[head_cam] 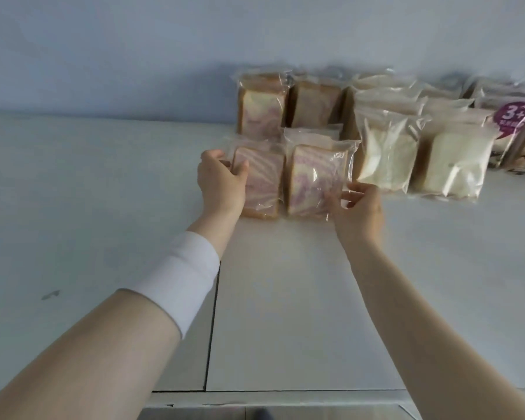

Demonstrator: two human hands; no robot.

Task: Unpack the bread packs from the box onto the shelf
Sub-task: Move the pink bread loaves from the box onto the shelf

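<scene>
Count on the shelf (103, 207): purple-swirl bread packs (261, 183), four certain, two against the wall (103, 56) and two farther from the wall; a possible fifth wrapper top shows between them. White bread packs (388, 153): two countable farthest from the wall; those behind overlap, number undetermined. Round purple label (515, 116): one. Hands: two, left hand (222, 183) and right hand (361, 210). White wristband (179, 280): one.

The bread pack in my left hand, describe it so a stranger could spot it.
On the white shelf, bread packs stand by the wall. The front row's leftmost pack is it, gripped by the left hand. Purple-swirled like its neighbour, only it ends the row.
</scene>
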